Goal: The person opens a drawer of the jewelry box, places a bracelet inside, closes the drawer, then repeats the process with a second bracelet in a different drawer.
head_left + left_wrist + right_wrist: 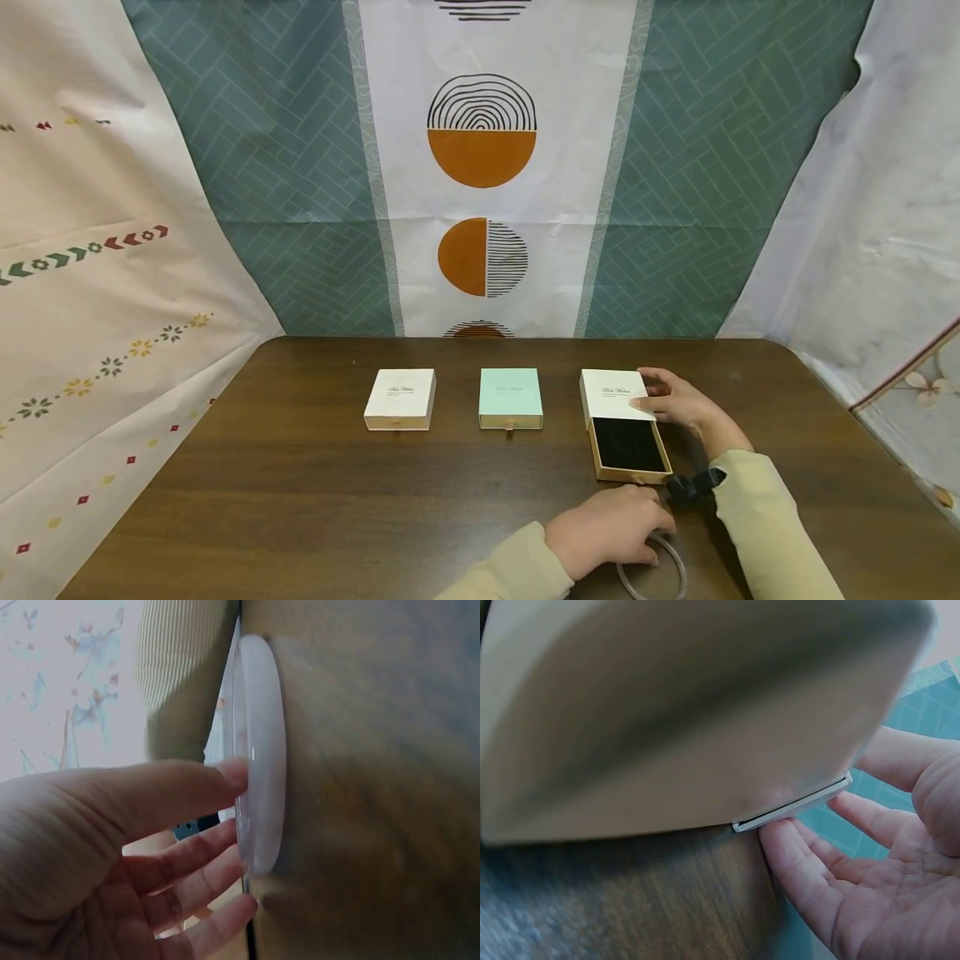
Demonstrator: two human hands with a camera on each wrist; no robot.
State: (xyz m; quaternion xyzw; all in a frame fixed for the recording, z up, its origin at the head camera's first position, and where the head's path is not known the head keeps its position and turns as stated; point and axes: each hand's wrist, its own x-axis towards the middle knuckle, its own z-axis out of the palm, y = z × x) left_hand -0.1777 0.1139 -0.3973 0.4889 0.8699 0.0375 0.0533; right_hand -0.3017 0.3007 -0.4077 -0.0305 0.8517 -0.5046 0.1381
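Note:
A pale, glossy bangle lies on the wooden table at the front right. My left hand is over its far side, thumb and fingertips at its rim; in the left wrist view the thumb tip overlaps the bangle. Farther back is a white drawer box with printed lettering. Its drawer, lined in black, is pulled out towards me and holds nothing. My right hand grips the box's right side, thumb near the front corner, other fingers at the back. The right wrist view has the box large and close.
A mint-green drawer box with a small pull tab stands mid-table, closed. Left of it is another closed white box. A dark strap device is on my right wrist. Patterned cloth hangs behind the table's back edge.

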